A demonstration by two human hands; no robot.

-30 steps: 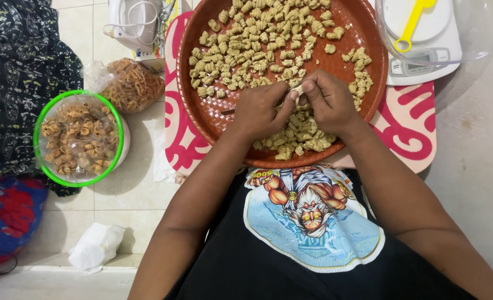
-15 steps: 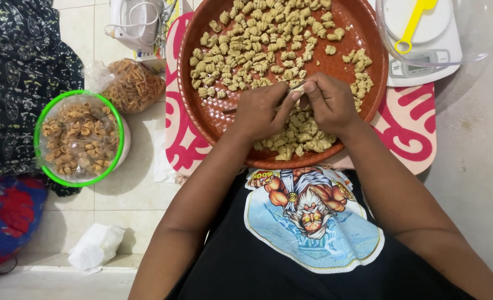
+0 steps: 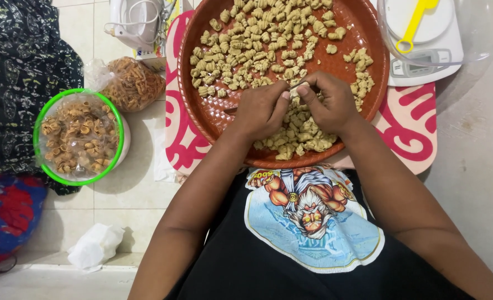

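A small piece of dough (image 3: 294, 90) is pinched between the fingertips of the left hand (image 3: 262, 109) and the right hand (image 3: 330, 101), both closed on it, over the middle of a round brown tray (image 3: 202, 111). Shaped dough pieces (image 3: 257, 44) are spread across the tray from 10 to 1 o'clock, and a heap of pieces (image 3: 299, 136) is piled at 6 o'clock, just below the hands. A kitchen scale (image 3: 430, 55) with a yellow spoon (image 3: 416, 25) is seen at 2 o'clock of the tray. A green-rimmed bowl of fried snacks (image 3: 79, 136) stands at 9 o'clock, with a plastic bag of snacks (image 3: 129, 83) beside it.
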